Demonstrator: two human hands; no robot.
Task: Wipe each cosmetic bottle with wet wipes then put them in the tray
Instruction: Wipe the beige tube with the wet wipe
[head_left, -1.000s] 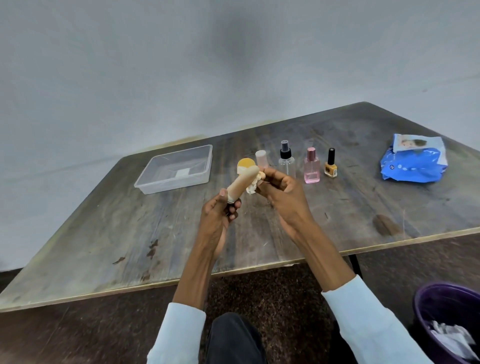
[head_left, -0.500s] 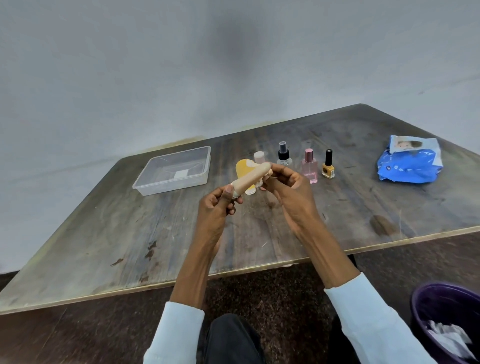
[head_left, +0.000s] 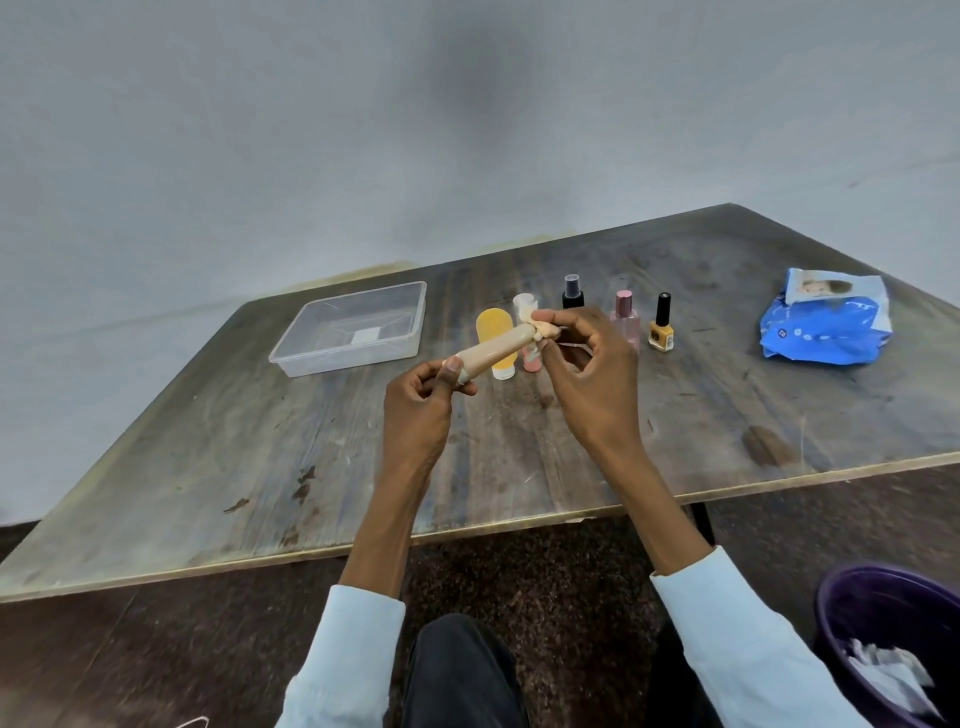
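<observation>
I see the left hand (head_left: 415, 410) pinching the lower end of a beige tube (head_left: 493, 349) btw thumb and curled fingers, tube held tilted above the bench (head_left: 260, 467), its far end pointing up and to the right. Right hand (head_left: 592, 384) has thumb and fingertips pressed on a small crumpled wet wipe (head_left: 543, 328) at the tube's upper end; other fingers curled loosely (palm side hidden from me).

Just behind the tube, on the bench: a yellow bottle (head_left: 493, 325) w/ white cap downward, and a pink bottle (head_left: 531, 358) w/ a whitish cap, partly hidden by tube and wipe. Further right in a row: a black-capped spray bottle (head_left: 572, 293), body mostly hidden behind the right hand, a pink perfume bottle (head_left: 626, 317), then a yellow nail polish bottle (head_left: 661, 327) w/ black cap, all upright.

Clear plastic tray (head_left: 358, 356) sits left of the row, nothing but a white label visible inside. Blue wipes pack (head_left: 826, 325) lies well apart at the right end of the bench. Purple bin (head_left: 857, 613) w/ white crumpled wipes inside stands on the floor, lower right.
</observation>
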